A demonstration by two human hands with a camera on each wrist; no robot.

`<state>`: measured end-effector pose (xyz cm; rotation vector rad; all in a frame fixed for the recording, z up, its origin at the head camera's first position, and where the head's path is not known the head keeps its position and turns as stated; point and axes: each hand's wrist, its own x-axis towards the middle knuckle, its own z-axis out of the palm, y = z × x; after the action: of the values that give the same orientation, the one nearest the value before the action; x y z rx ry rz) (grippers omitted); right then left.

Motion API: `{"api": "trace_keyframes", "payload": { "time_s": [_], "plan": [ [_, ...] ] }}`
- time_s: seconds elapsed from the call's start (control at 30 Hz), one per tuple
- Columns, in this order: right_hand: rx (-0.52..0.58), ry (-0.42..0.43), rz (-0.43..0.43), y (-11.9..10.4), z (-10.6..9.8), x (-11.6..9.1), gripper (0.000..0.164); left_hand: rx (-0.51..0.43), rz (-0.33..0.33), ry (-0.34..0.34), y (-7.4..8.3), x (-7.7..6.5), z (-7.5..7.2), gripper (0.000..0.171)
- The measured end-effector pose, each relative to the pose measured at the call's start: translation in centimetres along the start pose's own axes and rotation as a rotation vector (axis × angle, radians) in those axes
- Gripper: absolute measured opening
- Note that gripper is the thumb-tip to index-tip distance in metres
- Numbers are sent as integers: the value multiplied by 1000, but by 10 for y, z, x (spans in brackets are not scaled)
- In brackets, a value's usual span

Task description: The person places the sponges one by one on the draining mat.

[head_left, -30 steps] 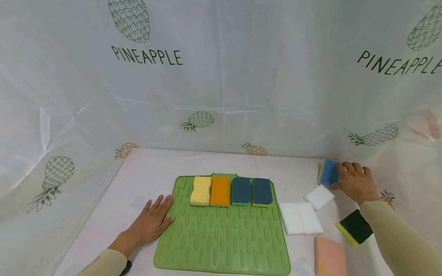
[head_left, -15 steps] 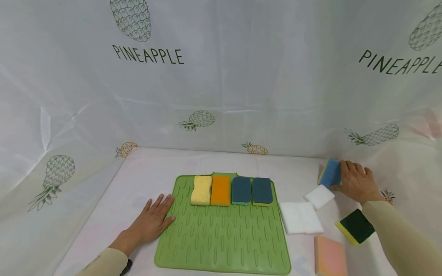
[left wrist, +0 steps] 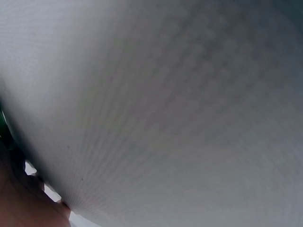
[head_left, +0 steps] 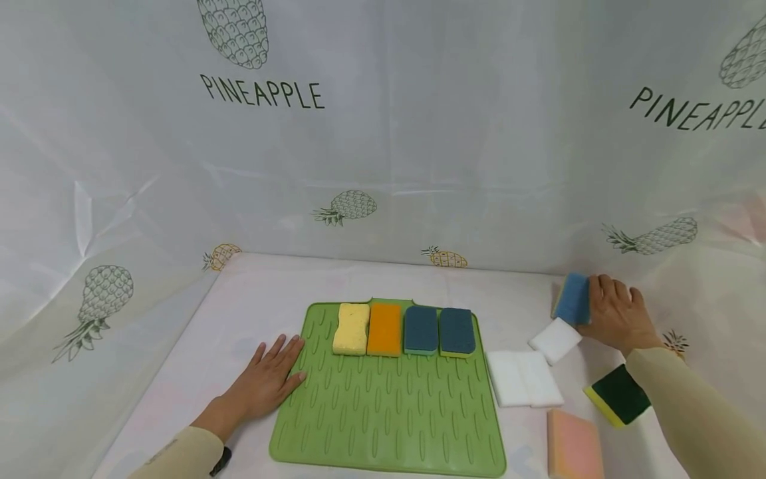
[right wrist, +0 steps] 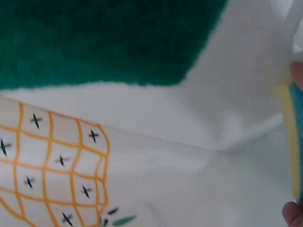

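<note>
My right hand (head_left: 619,313) grips a blue-and-yellow sponge (head_left: 572,299) at the back right corner of the table. In the right wrist view that sponge (right wrist: 294,142) shows at the right edge, with a fingertip at each end of it. My left hand (head_left: 266,379) lies flat, fingers spread, at the left edge of a green ridged mat (head_left: 389,412). Along the mat's back stand a pale yellow sponge (head_left: 351,329), an orange sponge (head_left: 384,329) and two dark blue scouring sponges (head_left: 421,330), side by side. Pale fabric fills most of the left wrist view.
Right of the mat lie white sponge pads (head_left: 523,378), a smaller white pad (head_left: 555,340), a pink sponge (head_left: 576,444) and a dark green-and-yellow scouring sponge (head_left: 619,396) beside my right forearm. Behind the table hangs a white pineapple-print sheet (head_left: 383,146).
The right fingers have shifted slightly to the right on the blue-and-yellow sponge, showing more of its blue face. My left hand stays at the mat's edge. The head view has shifted a little.
</note>
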<state>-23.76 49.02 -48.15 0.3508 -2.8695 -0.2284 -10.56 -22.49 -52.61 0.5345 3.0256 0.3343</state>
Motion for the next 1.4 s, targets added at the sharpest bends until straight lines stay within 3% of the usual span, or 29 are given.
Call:
{"api": "trace_keyframes", "payload": {
  "time_s": [0.1,0.23,0.5,0.77,0.97,1.4],
  "plan": [
    [-28,66,-27,0,-6,4,127,-10,25,32,-2,0,3,71],
    [-43,93,-45,-3,-15,9,127,-18,40,49,-3,1,4,71],
    [-77,78,-64,-8,-29,11,125,-4,-4,-24,-1,0,-1,72],
    [-101,137,-46,-11,-44,10,125,-7,-4,-29,1,-1,-3,72],
    [-46,113,-38,-42,-59,20,126,-2,1,-42,0,0,-4,72],
    [-41,259,-194,-134,-75,44,127,32,35,-49,-7,-1,-2,75]
  ]
}}
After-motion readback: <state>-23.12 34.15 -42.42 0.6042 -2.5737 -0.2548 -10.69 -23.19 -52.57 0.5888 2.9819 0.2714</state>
